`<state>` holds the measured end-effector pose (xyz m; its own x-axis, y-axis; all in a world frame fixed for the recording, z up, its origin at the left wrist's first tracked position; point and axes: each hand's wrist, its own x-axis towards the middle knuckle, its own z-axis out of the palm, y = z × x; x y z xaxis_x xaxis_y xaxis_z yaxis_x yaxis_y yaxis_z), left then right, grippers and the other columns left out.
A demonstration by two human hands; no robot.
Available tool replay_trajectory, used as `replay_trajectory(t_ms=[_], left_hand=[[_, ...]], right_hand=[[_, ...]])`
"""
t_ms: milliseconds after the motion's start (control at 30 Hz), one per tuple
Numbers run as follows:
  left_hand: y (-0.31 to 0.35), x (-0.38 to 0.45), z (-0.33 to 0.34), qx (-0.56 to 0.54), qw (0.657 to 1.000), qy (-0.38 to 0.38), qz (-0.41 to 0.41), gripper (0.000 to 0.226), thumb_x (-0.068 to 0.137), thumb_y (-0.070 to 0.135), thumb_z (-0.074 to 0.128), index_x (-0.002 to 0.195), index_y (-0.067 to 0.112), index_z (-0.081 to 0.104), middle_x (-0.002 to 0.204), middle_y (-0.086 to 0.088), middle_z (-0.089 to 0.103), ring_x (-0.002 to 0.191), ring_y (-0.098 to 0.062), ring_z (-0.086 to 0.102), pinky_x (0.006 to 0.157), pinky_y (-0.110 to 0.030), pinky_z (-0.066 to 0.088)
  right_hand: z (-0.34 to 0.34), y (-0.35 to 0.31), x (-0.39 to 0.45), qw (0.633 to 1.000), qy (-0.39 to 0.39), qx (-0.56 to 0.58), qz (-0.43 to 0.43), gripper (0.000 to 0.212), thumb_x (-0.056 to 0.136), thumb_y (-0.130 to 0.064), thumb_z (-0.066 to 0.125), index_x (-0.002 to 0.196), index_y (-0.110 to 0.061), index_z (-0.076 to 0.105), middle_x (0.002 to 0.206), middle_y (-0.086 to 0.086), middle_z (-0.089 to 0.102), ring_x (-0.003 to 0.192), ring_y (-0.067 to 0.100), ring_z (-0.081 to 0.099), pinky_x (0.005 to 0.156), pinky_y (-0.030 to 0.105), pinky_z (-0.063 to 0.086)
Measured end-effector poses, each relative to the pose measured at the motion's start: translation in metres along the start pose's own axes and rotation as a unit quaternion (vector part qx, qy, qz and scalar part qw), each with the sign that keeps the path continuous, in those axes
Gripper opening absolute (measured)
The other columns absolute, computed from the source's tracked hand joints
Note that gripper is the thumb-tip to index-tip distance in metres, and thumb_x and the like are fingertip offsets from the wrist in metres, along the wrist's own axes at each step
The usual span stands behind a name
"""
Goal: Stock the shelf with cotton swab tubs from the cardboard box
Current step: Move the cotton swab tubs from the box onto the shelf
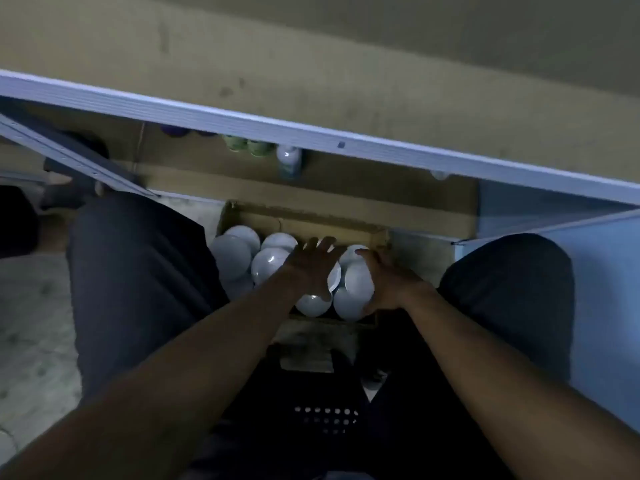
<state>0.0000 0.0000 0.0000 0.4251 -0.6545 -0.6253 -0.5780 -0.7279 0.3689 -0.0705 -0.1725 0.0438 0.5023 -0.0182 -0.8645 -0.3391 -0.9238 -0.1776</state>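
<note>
— Where are the tubs?

— In the cardboard box between my knees, round white lids up (dim light). My right hand curls its fingers round a tub; my left hand lies spread over the neighbours.

— The shelf?

— Its edge sits at twelve o'clock.

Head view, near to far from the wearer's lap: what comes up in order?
Black perforated crate → cardboard box of white cotton swab tubs, left hand and right hand in it → bottles on lower shelf → white shelf edge.
</note>
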Motion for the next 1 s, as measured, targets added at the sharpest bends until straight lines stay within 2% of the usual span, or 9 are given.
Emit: replay_trajectory(t_ms=[133,233,300,433,533,667,767,867,1000], left_hand=[[-0.007,0.02,0.015,-0.028,0.999,-0.032,-0.004,0.088,0.057,0.048,0.085,0.133,0.028,0.045,0.137,-0.001,0.047,0.12,-0.029,0.052,0.092,-0.046,0.049],[-0.017,0.029,0.017,-0.035,0.997,-0.068,0.022,0.081,0.053,0.057,0.083,0.121,0.029,0.052,0.122,0.0,0.052,0.111,-0.026,0.057,0.091,-0.046,0.051],[-0.021,0.03,0.016,-0.025,0.996,-0.073,0.037,0.091,0.058,0.056,0.085,0.133,0.024,0.045,0.128,-0.006,0.046,0.113,-0.029,0.052,0.096,-0.048,0.047],[-0.012,0.02,0.019,-0.011,0.999,-0.034,0.037,0.105,0.067,0.051,0.085,0.15,0.02,0.028,0.147,-0.011,0.032,0.128,-0.035,0.04,0.103,-0.051,0.04],[-0.009,0.014,0.021,0.032,0.998,-0.002,0.045,0.107,0.069,0.051,0.084,0.152,0.021,0.025,0.152,-0.01,0.026,0.132,-0.036,0.035,0.103,-0.051,0.04],[0.001,0.001,0.025,0.074,0.996,0.013,0.049,0.099,0.072,0.047,0.082,0.149,0.014,0.029,0.148,-0.014,0.029,0.125,-0.037,0.043,0.102,-0.047,0.041],[0.009,-0.007,0.029,0.094,0.995,0.02,0.04,0.102,0.075,0.045,0.081,0.152,0.011,0.025,0.156,-0.015,0.023,0.134,-0.037,0.038,0.107,-0.045,0.039],[0.01,-0.015,0.024,0.095,0.995,0.034,0.027,0.107,0.077,0.041,0.081,0.157,0.012,0.016,0.163,-0.012,0.013,0.143,-0.034,0.028,0.112,-0.043,0.034],[0.006,-0.02,0.011,0.08,0.996,0.027,0.014,0.102,0.079,0.038,0.08,0.157,0.015,0.018,0.163,-0.011,0.013,0.146,-0.032,0.024,0.115,-0.043,0.03]], right_hand=[[0.003,0.016,0.025,1.0,-0.016,0.011,0.011,0.14,0.059,-0.031,0.094,0.157,-0.033,-0.006,0.165,0.004,0.006,0.139,0.032,0.038,0.102,0.046,0.048],[0.007,0.027,0.039,0.999,-0.016,0.003,0.029,0.14,0.061,-0.033,0.093,0.157,-0.033,-0.01,0.165,0.008,0.009,0.142,0.034,0.035,0.105,0.048,0.046],[0.012,0.032,0.044,0.999,0.01,-0.017,0.028,0.135,0.064,-0.038,0.092,0.157,-0.031,-0.006,0.165,0.006,0.009,0.143,0.033,0.034,0.108,0.05,0.043],[0.023,0.032,0.033,0.999,0.019,0.02,0.028,0.143,0.054,-0.042,0.095,0.156,-0.035,-0.005,0.162,0.006,0.008,0.141,0.034,0.035,0.103,0.049,0.047],[0.031,0.04,0.026,0.996,0.073,0.053,0.026,0.135,0.055,-0.042,0.094,0.155,-0.036,0.003,0.158,0.006,0.013,0.133,0.036,0.043,0.098,0.05,0.051],[0.04,0.043,0.011,0.991,0.111,0.07,0.008,0.119,0.064,-0.037,0.09,0.154,-0.033,0.013,0.157,0.009,0.015,0.128,0.038,0.047,0.098,0.051,0.05],[0.051,0.04,0.002,0.985,0.147,0.087,-0.011,0.102,0.071,-0.029,0.087,0.15,-0.03,0.022,0.153,0.01,0.019,0.128,0.036,0.045,0.1,0.051,0.048],[0.059,0.034,-0.003,0.985,0.16,0.07,-0.013,0.101,0.075,-0.023,0.085,0.151,-0.033,0.02,0.155,0.011,0.015,0.13,0.037,0.043,0.1,0.05,0.048],[0.059,0.028,-0.003,0.98,0.184,0.05,-0.048,0.103,0.075,-0.019,0.084,0.153,-0.038,0.02,0.158,0.011,0.012,0.137,0.04,0.033,0.1,0.049,0.047]])
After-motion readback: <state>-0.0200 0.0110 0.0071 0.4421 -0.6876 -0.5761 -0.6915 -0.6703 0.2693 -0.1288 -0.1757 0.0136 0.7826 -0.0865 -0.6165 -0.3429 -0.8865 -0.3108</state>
